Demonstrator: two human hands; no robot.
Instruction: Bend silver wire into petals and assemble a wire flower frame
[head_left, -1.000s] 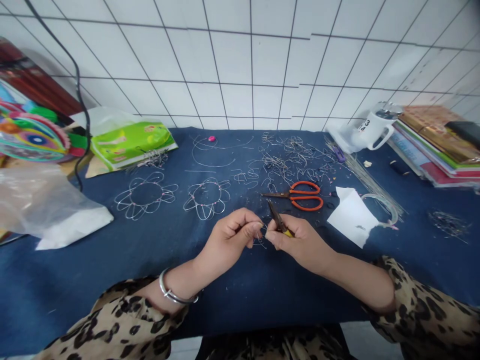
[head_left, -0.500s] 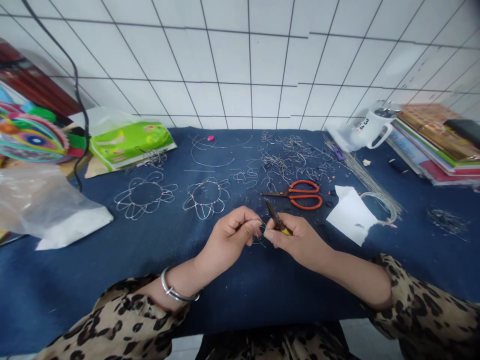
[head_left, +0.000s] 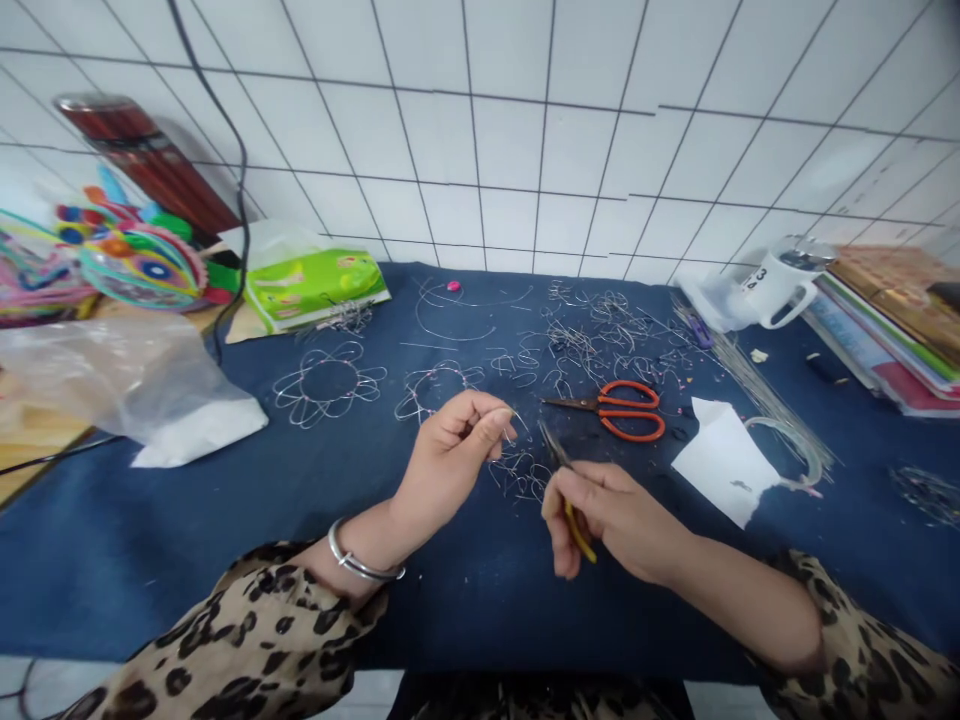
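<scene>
Between thumb and forefinger, my left hand [head_left: 466, 440] pinches a thin wire [head_left: 520, 418] whose end sticks out to the right. My right hand [head_left: 600, 510] is wrapped round yellow-handled pliers [head_left: 556, 448], their dark jaws pointing up and left, apart from the wire. Below the jaws lies a small heap of bent wire pieces [head_left: 521, 478]. Orange-handled scissors [head_left: 630, 410] rest just beyond the pliers. Two flower-shaped wire rings with small pink beads lie to the left: one wire flower [head_left: 330, 385] in full view, the other wire flower [head_left: 409, 398] partly hidden by my left hand.
Tangled wire bits [head_left: 592, 335] spread at the back. On the right are white paper [head_left: 727, 460], a wire coil [head_left: 802, 450], straight wires [head_left: 757, 390], a mug [head_left: 780, 285] and stacked books [head_left: 892, 330]. A green tissue pack [head_left: 322, 290] and plastic bag [head_left: 187, 400] stand left.
My right hand has drawn back, down and right with the pliers, away from my left hand. More of the wire heap between them shows. The view has shifted a little.
</scene>
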